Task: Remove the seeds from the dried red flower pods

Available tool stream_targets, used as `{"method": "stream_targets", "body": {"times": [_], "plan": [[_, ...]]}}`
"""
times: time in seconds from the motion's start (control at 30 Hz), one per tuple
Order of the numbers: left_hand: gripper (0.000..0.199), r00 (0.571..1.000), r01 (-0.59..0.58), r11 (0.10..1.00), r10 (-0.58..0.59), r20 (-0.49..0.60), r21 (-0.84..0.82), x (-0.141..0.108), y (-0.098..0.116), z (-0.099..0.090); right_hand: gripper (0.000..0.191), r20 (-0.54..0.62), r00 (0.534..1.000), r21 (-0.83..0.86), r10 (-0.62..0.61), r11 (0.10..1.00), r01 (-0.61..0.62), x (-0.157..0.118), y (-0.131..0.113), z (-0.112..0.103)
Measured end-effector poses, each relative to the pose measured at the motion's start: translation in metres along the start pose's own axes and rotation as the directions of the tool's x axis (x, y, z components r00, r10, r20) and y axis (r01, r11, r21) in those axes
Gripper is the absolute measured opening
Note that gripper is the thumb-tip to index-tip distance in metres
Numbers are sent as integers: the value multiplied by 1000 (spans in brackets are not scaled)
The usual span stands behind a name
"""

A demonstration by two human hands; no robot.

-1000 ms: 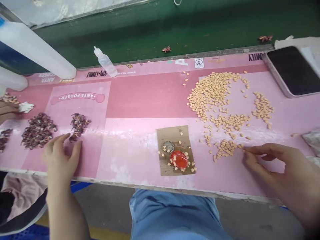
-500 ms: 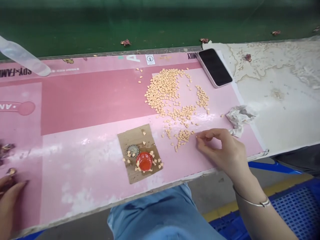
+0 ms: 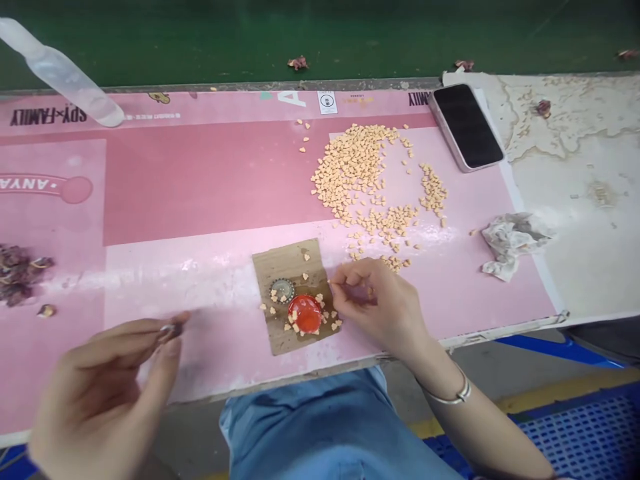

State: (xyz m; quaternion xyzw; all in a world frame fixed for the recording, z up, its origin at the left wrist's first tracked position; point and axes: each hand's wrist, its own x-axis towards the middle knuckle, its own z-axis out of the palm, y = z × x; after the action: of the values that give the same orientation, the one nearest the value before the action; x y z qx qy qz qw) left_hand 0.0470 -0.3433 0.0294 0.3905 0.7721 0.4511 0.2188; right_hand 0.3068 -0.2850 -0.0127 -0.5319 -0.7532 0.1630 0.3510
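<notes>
Between thumb and fingertips, my left hand (image 3: pixel 115 380) pinches a small, dark, shrivelled piece (image 3: pixel 171 329) like a dried flower bud, slightly blurred. My right hand (image 3: pixel 383 307) is closed in a pinch at the right edge of a brown cardboard square (image 3: pixel 287 257). A tiny pale bit shows at its fingertips, apparently one of the tan pieces. On the cardboard lie a red cap (image 3: pixel 306 315) holding shiny red stuff and a metal bottle cap (image 3: pixel 282 291), with several tan bits scattered around them. Behind my right hand spreads a pile of small tan pieces (image 3: pixel 353 163).
A dark heap of dried buds (image 3: pixel 17 273) lies at the left, with a single bud (image 3: pixel 47 311) beside it. A phone (image 3: pixel 467 127) and crumpled tissue (image 3: pixel 515 241) lie at the right. A translucent plastic tool (image 3: pixel 75 83) crosses the back left edge near the green surface (image 3: pixel 200 47).
My left hand has come rightward from the dark heap with a dried bud in its fingers. My right hand has moved left from the tan pile to the cardboard. The view has shifted left.
</notes>
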Motion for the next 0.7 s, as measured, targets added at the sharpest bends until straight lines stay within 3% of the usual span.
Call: {"method": "stream_targets", "body": {"times": [0.1, 0.23, 0.37, 0.5, 0.6, 0.7], "plan": [[21, 999, 3, 997, 0, 33, -80, -12, 10, 18, 27, -1, 1000, -22, -17, 1000, 17, 0, 2, 1], [22, 985, 41, 990, -17, 174, -133, -19, 13, 21, 27, -1, 999, -72, -40, 997, 40, 0, 3, 2], [16, 951, 107, 951, -14, 308, -290, -21, 16, 24, 25, -17, 1000, -10, -25, 1000, 25, 1, 0, -1], [14, 852, 285, 845, -7, 523, -453, -22, 21, 30, 31, -49, 998, 219, -33, 975, 43, 6, -20, -15], [16, 760, 461, 732, -35, 649, -502, -24, 24, 32, 36, 33, 992, 408, -118, 908, 94, 11, -39, -27], [15, 715, 530, 675, -31, 698, -513, -26, 27, 31, 39, 117, 974, 504, -194, 856, 110, 13, -50, -32]]}}
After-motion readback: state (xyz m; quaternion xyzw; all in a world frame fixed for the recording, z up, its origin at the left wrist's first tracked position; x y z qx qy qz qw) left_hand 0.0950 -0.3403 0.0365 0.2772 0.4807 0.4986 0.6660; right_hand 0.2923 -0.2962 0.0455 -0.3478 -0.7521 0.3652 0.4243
